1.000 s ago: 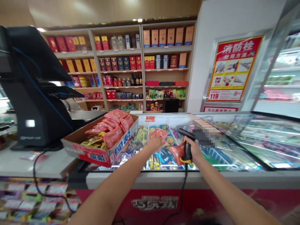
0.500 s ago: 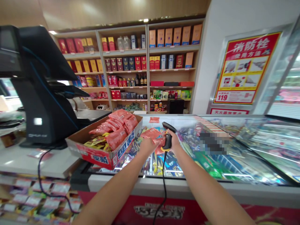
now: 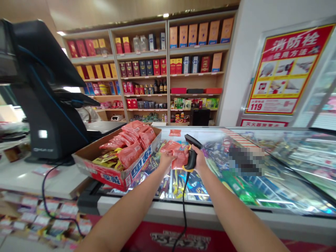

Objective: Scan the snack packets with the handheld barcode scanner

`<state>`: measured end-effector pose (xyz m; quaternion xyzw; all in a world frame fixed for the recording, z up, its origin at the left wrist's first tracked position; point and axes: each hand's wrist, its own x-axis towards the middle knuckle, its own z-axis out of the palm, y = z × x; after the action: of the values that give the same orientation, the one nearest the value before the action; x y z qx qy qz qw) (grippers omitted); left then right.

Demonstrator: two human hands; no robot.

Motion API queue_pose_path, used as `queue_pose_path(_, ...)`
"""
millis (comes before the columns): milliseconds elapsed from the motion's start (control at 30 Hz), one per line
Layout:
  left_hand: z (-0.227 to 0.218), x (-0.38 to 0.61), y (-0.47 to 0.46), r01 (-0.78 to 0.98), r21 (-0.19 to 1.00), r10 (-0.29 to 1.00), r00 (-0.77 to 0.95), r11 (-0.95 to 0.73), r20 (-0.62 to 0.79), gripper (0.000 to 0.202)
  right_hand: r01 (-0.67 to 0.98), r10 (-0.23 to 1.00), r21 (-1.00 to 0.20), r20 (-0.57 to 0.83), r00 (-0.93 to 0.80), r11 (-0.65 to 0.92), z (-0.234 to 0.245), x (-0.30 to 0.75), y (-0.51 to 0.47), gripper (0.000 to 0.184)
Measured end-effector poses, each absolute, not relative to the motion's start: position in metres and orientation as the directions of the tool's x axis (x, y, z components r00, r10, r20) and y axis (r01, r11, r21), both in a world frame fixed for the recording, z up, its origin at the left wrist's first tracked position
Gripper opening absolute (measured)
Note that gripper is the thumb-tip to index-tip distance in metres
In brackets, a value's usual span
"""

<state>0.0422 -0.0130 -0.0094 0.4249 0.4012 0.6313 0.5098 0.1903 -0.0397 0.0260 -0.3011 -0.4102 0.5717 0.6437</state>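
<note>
My right hand [image 3: 199, 158] is wrapped round the grip of a black and yellow barcode scanner [image 3: 193, 159], its cable hanging down towards me. My left hand [image 3: 166, 159] pinches the near left side of a pink-red snack packet [image 3: 180, 156], just left of the scanner. The packet's right end lies close to or behind the scanner; whether they touch I cannot tell. Both hands are above the glass top of a chest freezer [image 3: 215, 134]. A smaller pink packet [image 3: 175, 132] lies farther back on the glass.
To the left, an open cardboard box [image 3: 141, 164] holds several pink and yellow packets. Beyond it a black checkout terminal [image 3: 49, 115] stands on a white counter [image 3: 63, 182]. Shelves [image 3: 143, 77] of boxed goods line the back; a red poster [image 3: 288, 73] hangs right.
The pink packet between my hands now shows more of its surface, turned more towards me. The scanner sits slightly farther right in view, and the whole view has shifted a little.
</note>
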Motion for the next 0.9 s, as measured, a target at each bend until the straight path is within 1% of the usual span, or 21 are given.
queue_pose_path(100,-0.001,0.028,-0.011,-0.381,0.910,0.985,-0.119,-0.163,0.126,0.054,-0.490,0.979,-0.856,0.204,-0.026,0.165,0.033,0.195,-0.046,0.033)
queue_pose_path(167,0.005,0.018,-0.008,-0.420,0.879,0.970,-0.176,-0.228,0.167,0.056,-0.508,0.978,-0.847,0.206,-0.037,0.159,0.037,0.199,-0.049,0.030)
queue_pose_path(233,0.009,0.007,-0.004,-0.438,0.851,0.950,-0.237,-0.290,0.202,0.053,-0.486,0.976,-0.859,0.210,-0.054,0.158,0.040,0.201,-0.052,0.028)
queue_pose_path(300,0.009,0.000,0.000,-0.442,0.840,0.940,-0.270,-0.315,0.210,0.049,-0.405,0.976,-0.904,0.195,-0.095,0.141,0.041,0.202,-0.053,0.026)
queue_pose_path(367,0.008,-0.004,0.004,-0.441,0.846,0.942,-0.275,-0.301,0.192,0.049,-0.288,0.975,-0.951,0.159,-0.153,0.110,0.041,0.201,-0.054,0.026)
queue_pose_path(467,0.003,-0.006,0.009,-0.449,0.843,0.940,-0.290,-0.297,0.177,0.052,-0.163,0.969,-0.981,0.139,-0.205,0.107,0.041,0.200,-0.056,0.025)
queue_pose_path(600,-0.003,-0.006,0.015,-0.445,0.833,0.924,-0.332,-0.330,0.189,0.051,-0.132,0.969,-0.981,0.166,-0.181,0.143,0.044,0.200,-0.058,0.026)
queue_pose_path(700,-0.006,-0.007,0.018,-0.452,0.828,0.922,-0.341,-0.332,0.184,0.051,-0.109,0.976,-0.984,0.158,-0.151,0.143,0.045,0.201,-0.058,0.027)
queue_pose_path(900,-0.005,-0.007,0.017,-0.425,0.828,0.910,-0.350,-0.367,0.224,0.049,-0.036,0.979,-0.990,0.141,-0.145,0.137,0.043,0.200,-0.057,0.028)
